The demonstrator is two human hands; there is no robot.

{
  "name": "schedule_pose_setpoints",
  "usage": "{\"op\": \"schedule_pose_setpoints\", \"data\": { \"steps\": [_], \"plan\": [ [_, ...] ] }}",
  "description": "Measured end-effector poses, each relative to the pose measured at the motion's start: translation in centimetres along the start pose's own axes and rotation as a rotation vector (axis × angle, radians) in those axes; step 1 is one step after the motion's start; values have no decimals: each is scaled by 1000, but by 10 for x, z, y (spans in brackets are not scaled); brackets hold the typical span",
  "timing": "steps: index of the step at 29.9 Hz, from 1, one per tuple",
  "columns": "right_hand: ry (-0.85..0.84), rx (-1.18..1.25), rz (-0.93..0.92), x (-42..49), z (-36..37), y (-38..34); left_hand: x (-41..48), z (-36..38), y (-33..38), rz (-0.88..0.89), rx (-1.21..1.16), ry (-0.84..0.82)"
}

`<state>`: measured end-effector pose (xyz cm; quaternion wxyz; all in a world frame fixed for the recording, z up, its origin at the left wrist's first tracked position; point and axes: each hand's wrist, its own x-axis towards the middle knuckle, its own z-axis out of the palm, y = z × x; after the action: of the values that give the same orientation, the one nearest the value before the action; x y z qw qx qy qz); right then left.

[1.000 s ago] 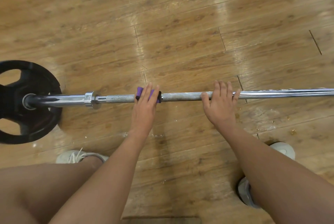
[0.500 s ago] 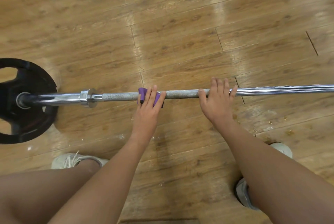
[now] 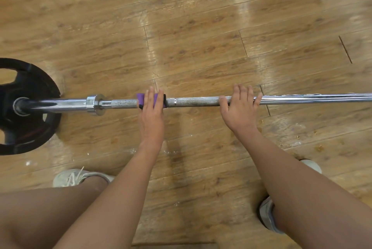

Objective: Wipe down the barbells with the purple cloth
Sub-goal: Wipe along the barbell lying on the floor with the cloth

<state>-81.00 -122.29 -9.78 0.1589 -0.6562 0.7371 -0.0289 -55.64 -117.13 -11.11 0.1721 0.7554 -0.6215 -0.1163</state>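
Note:
A steel barbell (image 3: 193, 102) lies across the wooden floor from left to right. A purple cloth (image 3: 141, 99) is wrapped over its dull knurled part. My left hand (image 3: 152, 116) lies flat on the cloth and presses it onto the bar, fingers straight and reaching past the bar. Most of the cloth is hidden under that hand. To the right, my right hand (image 3: 240, 112) rests on the bare bar with its fingers stretched over it and the thumb along the bar.
A black weight plate (image 3: 30, 108) sits on the bar's left end, behind a chrome collar (image 3: 94, 103). My legs and two pale shoes (image 3: 74, 177) (image 3: 266, 216) are close below the bar. Small crumbs of debris (image 3: 298, 138) lie on the floor at right.
My left hand has slid the cloth a little to the left along the bar, toward the collar. My right hand stays at the same spot on the bar.

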Motion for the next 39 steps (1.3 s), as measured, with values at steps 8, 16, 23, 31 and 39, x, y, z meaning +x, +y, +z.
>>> {"op": "schedule_pose_setpoints", "data": {
  "steps": [8, 16, 23, 31, 39],
  "plan": [
    [9, 12, 8, 3, 1, -2, -6, 10, 16, 159, 42, -78],
    [34, 15, 9, 6, 2, -3, 4, -1, 0, -14, -5, -17],
    [42, 22, 2, 7, 2, -3, -3, 9, 15, 47, -10, -63],
    [15, 20, 9, 10, -1, -3, 6, 1, 4, 10, -63, 23],
    [19, 15, 0, 13, 1, -3, 4, 10, 19, 108, 9, -38]
  ]
}}
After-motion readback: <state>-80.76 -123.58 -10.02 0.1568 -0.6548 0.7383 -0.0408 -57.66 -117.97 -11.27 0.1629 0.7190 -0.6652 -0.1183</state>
